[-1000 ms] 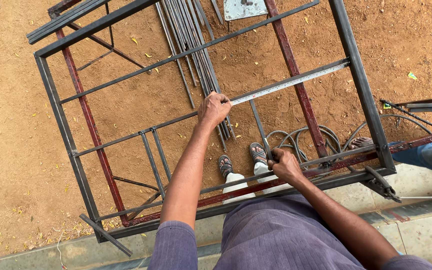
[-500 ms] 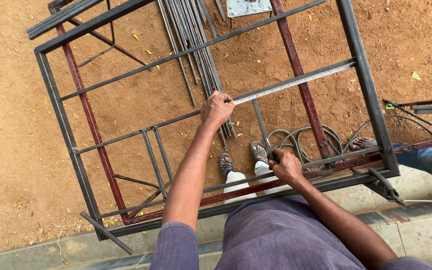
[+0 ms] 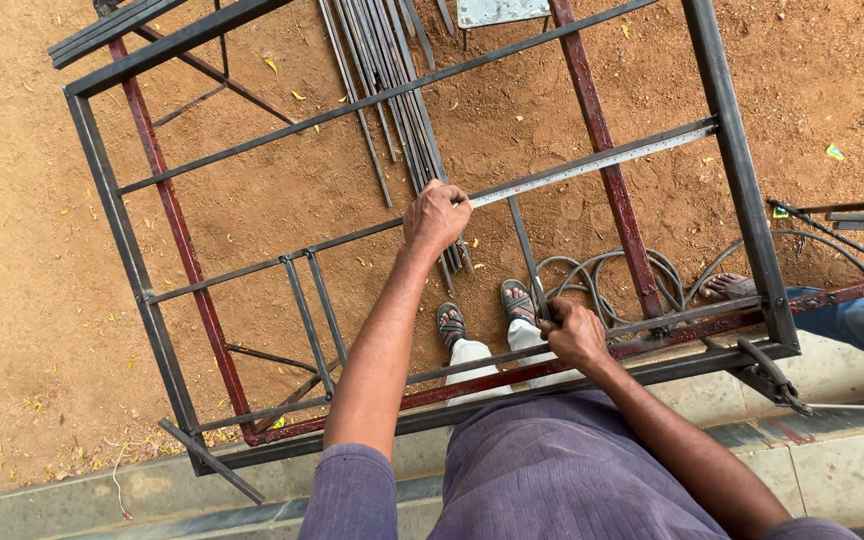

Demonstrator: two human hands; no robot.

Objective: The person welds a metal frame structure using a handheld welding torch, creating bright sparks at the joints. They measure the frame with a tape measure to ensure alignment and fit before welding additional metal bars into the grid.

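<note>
Two grips closed: left hand (image 3: 436,216) on tape measure (image 3: 592,165), right hand (image 3: 574,334) on upright bar (image 3: 527,250); dirt ground (image 3: 12,300).

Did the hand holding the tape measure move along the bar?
No. The left hand stays on the tape measure, at the same spot beside the rod bundle.
</note>
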